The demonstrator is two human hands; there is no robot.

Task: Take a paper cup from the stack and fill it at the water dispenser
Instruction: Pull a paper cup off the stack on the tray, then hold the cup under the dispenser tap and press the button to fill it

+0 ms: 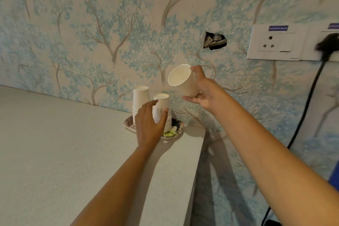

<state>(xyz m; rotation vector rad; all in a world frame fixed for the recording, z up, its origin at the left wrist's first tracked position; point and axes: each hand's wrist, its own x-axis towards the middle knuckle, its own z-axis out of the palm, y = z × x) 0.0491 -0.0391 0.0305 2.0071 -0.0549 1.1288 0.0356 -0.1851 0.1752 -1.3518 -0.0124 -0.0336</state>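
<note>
1. My right hand (203,91) is raised above the table (55,143) and clamped on a single paper cup (183,80), thumb on the upper side of the cup wall and fingers under its base end.
2. The paper cup is tipped on its side, open mouth facing away from my right palm, towards the left and slightly towards me. I see its white inside, which looks empty.
3. My left hand (149,126) is below and to the left of the right hand. It is wrapped around the front cup stack (163,110), fingers on the left of the stack, thumb on its right side.
4. The front cup stack stands upside down, bases up. A second cup stack (140,99), also inverted, stands just behind my left fingertips and touches or nearly touches the front one; I cannot tell which.
5. Both stacks stand on a patterned plate (175,130), which shows just beyond and to the right of my left hand, near the far right corner of the table.
6. The held cup is clear of both stacks, above and to the right of them.
7. On the wall past my right hand is a socket panel (275,42), with a black plug (328,44) and cable (308,104) running down to the right of my right forearm.
8. A ragged hole (214,41) in the wallpaper lies above my right hand.
</note>
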